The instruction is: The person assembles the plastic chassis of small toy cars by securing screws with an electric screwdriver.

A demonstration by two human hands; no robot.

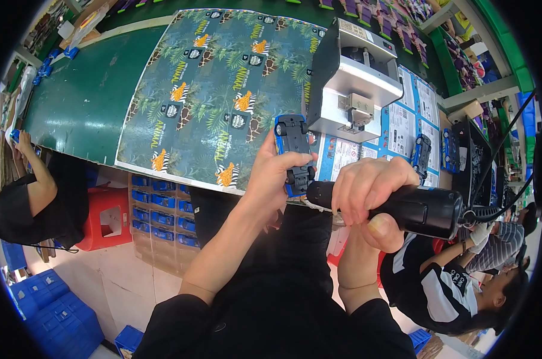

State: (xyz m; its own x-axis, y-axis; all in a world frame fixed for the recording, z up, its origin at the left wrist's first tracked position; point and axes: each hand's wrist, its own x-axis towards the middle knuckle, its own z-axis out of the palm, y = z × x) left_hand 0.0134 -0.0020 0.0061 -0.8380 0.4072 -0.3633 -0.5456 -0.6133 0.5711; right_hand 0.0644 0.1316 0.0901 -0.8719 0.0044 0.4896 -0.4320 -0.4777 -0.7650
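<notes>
A: How are the fingers set?

B: The left hand (267,170) is clamped on the blue toy car (293,139), thumb across its black underside, which faces up. The fingers of the right hand (372,190) are wrapped around the black corded tool (425,210), probably a powered screwdriver.

A: Where's the working end?

B: Left of the right fingers, by the car's near end and a little nearer the body than the left thumb. I can't tell whether it touches; no bit shows.

A: What makes this go well?

B: I'd brace the car from behind with the left fingers and hold that thumb clear. The tool looks slanted across the underside; for driving a screw, I'd square it up before pressing, or it could skid.

A: And the silver machine (356,90)?

B: Beyond the right fingers, beside the car's far end. Avoid bumping it.
</notes>
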